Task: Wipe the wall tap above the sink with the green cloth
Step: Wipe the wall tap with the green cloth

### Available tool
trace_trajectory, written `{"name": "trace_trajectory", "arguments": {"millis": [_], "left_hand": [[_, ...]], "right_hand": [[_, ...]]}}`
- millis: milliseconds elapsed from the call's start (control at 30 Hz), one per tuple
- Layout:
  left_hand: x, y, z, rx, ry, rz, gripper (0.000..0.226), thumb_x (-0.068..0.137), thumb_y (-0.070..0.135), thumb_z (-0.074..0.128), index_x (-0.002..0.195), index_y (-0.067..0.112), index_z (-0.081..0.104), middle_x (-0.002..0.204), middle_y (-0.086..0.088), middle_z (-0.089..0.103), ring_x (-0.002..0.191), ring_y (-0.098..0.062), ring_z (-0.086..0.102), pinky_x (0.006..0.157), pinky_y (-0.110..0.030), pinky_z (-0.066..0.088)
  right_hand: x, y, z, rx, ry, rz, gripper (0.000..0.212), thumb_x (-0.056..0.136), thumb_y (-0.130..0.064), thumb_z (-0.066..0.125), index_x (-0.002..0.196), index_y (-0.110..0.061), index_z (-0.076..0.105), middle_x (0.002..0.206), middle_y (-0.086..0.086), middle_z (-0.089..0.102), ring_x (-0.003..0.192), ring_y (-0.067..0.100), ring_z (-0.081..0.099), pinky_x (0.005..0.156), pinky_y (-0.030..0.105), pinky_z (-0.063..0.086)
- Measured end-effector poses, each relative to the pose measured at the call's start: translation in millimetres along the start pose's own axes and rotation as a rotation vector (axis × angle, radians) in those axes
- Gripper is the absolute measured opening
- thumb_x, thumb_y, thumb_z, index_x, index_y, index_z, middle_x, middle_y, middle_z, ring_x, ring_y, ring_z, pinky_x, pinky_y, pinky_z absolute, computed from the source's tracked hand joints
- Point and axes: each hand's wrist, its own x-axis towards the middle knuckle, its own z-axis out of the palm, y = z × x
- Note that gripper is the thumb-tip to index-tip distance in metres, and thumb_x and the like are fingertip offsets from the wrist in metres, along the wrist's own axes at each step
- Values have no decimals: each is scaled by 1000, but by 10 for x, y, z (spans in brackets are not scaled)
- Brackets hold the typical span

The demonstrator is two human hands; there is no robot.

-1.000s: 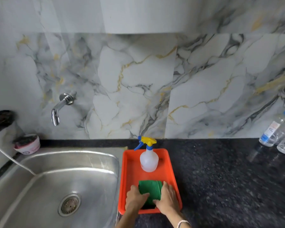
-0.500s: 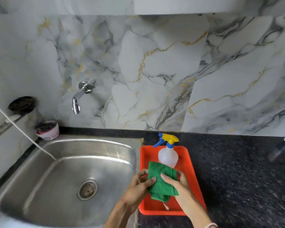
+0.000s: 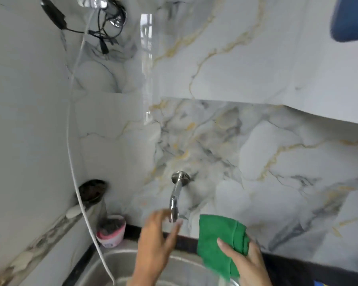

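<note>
Both hands had risen from the orange tray to the marble wall over the sink (image 3: pixel 120 263). Its spout hanging nearly vertical, the wall tap (image 3: pixel 176 195) lay up-left of the green cloth (image 3: pixel 219 244), pinched in the right hand (image 3: pixel 247 263). Nearer, the left hand (image 3: pixel 156 242) reached empty, fingers spread, fingertips beside the spout's mouth.

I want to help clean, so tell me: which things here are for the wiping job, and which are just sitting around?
For the job:
- wall tap
- green cloth, held in the right hand
- left hand, open, reaching toward the tap's spout
- sink under the tap

Just sitting around:
- pink cup by the sink corner
- white cord hanging down the wall
- black cables up high
</note>
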Motion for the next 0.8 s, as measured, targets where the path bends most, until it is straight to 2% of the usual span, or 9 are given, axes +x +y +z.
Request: {"name": "trace_trajectory", "arguments": {"millis": [33, 67, 133, 233, 300, 467, 600, 733, 800], "left_hand": [[281, -74, -71, 75, 75, 74, 30, 94, 33, 72, 120, 17, 68, 117, 0, 70, 109, -15, 65, 98, -34, 54], [595, -152, -135, 148, 141, 144, 33, 98, 30, 67, 126, 13, 65, 125, -6, 67, 117, -23, 63, 102, -37, 52], [1254, -321, -174, 326, 281, 312, 40, 100, 21, 63, 137, 6, 61, 142, -19, 60, 131, -37, 57, 109, -48, 52], [2128, -475, -56, 581, 377, 556, 57, 99, 9, 65, 153, 5, 47, 160, -26, 41, 149, -42, 41, 119, -54, 45], [2510, -613, 72, 692, 402, 680, 60, 105, 22, 54, 160, 11, 33, 166, -23, 31, 155, -37, 30, 127, -48, 30], [2928, -990, 319, 812, 593, 818, 66, 106, 46, 36, 164, 17, 22, 170, -17, 17, 161, -31, 14, 135, -41, 4], [3014, -1060, 368, 764, 665, 874, 67, 104, 46, 39, 163, 17, 27, 169, -17, 22, 159, -32, 22, 133, -42, 15], [3022, -1061, 379, 731, 698, 889, 65, 103, 44, 37, 162, 16, 30, 167, -18, 25, 158, -33, 26, 133, -42, 18], [3021, -1039, 388, 706, 709, 900, 64, 103, 43, 35, 161, 16, 32, 167, -19, 27, 157, -33, 27, 133, -42, 18]], "right_hand": [[134, -82, 134, -66, 38, -93, 34, 77, 12, 82, 95, -18, 80, 89, 5, 86, 93, 31, 80, 92, 45, 65], [287, -180, 302, -179, 58, -221, 45, 79, 17, 78, 96, -25, 77, 89, -5, 85, 96, 26, 78, 96, 33, 62], [610, -363, 674, -484, 60, -515, 70, 73, 28, 66, 104, -35, 74, 102, -15, 77, 105, 16, 71, 93, 11, 53], [1007, -645, 1155, -1063, 19, -769, 75, 67, 13, 66, 124, -36, 69, 126, -11, 64, 119, 16, 57, 92, 33, 56], [1243, -737, 1430, -1389, -91, -817, 65, 78, 3, 63, 130, -35, 64, 134, -8, 59, 127, 23, 49, 94, 42, 50], [1621, -673, 1883, -1900, -336, -791, 35, 90, 0, 58, 118, -15, 72, 125, 6, 62, 128, 37, 43, 93, 52, 41], [1701, -542, 1701, -1791, -312, -734, 42, 89, -3, 59, 126, -20, 68, 135, 0, 58, 131, 34, 42, 100, 49, 46], [1649, -266, 1319, -1202, -69, -602, 79, 71, 25, 58, 136, -18, 66, 142, 0, 62, 126, 23, 55, 112, 38, 48], [1626, -60, 1216, -830, 66, -420, 73, 71, 31, 53, 126, -12, 73, 126, 0, 73, 115, 9, 65, 109, 30, 51]]}}
